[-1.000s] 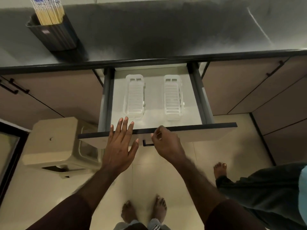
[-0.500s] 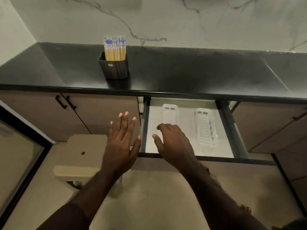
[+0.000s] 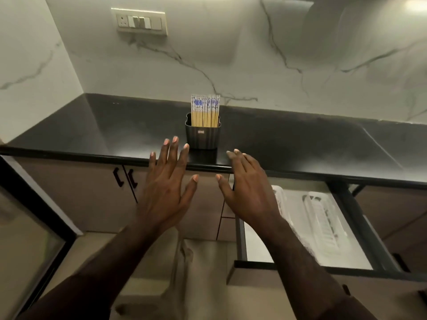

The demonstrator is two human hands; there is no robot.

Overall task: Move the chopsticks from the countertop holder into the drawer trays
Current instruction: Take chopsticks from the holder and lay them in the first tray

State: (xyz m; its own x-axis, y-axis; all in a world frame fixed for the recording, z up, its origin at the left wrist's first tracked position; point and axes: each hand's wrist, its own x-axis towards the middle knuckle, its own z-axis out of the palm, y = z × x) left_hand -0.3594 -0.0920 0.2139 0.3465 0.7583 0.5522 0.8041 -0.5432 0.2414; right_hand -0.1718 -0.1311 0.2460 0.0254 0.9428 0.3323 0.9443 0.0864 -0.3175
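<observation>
Kitchen corner seen from the head camera. A black countertop (image 3: 288,139) runs across the middle of the view, backed by a white, grey-veined marble wall (image 3: 231,54) that carries one switch plate (image 3: 139,21) at 11 o'clock; a second marbled wall meets it at 9 o'clock. Beneath the counter lie beige cabinet doors (image 3: 87,195), two of them with dark handles side by side, and a pale tiled floor at 6 o'clock. One black holder (image 3: 203,137) stands upright on the countertop at roughly 12 o'clock of the hands, near the front edge, packed with one bundle of yellow chopsticks (image 3: 205,112) whose tops are patterned blue and white; their number is too dense to count. One drawer (image 3: 240,239) stands pulled out at 4 o'clock, containing two white slatted trays (image 3: 323,225) side by side, the left one largely hidden by the right forearm. Two hands are raised below the holder: the left hand (image 3: 167,181) has its fingers spread straight and grips nothing, its fingertips over the counter edge just left of the holder; the right hand (image 3: 247,188) has loosely extended fingers and likewise holds nothing, its fingertips just right of the holder's base.
</observation>
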